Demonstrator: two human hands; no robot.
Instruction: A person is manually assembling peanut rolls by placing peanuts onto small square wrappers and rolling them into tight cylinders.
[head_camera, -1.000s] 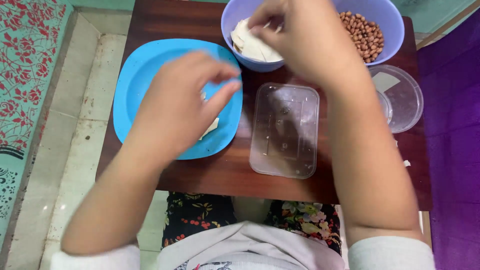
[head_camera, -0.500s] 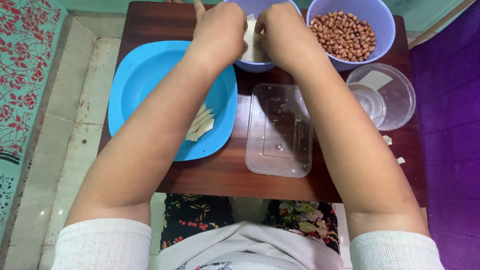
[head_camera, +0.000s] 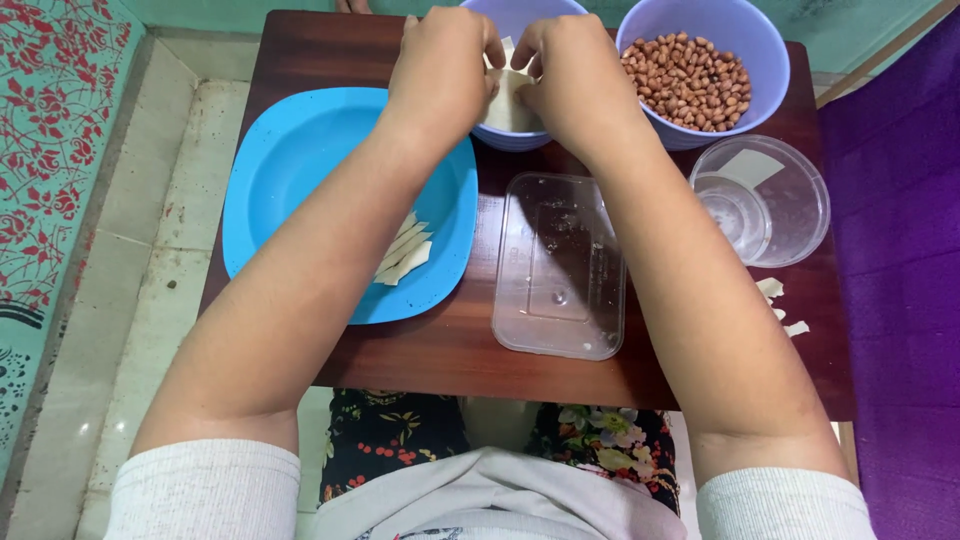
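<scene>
Head view: dark wooden surface (head_camera: 300, 50) fills centre frame; its left edge drops to pale floor tiles (head_camera: 130, 250), its right edge meets purple cloth (head_camera: 900, 250). Bare wood shows at upper left and along the near edge. Both hands meet at top centre over a lilac bowl (head_camera: 505, 135). Left hand (head_camera: 440, 70) and right hand (head_camera: 565, 75) are each closed in a pinch on 1 pale wrapper sheet (head_camera: 508, 100), held between them just above the bowl rim. Blue plate (head_camera: 290, 170) lies under the left forearm, with about 4 rolled pale strips (head_camera: 402, 255) near its right rim. Clear rectangular tub (head_camera: 560, 265) sits at centre. Peanut bowl (head_camera: 700, 70) stands at upper right, touching the right wrist; clear round container (head_camera: 765, 200) lies below it.
</scene>
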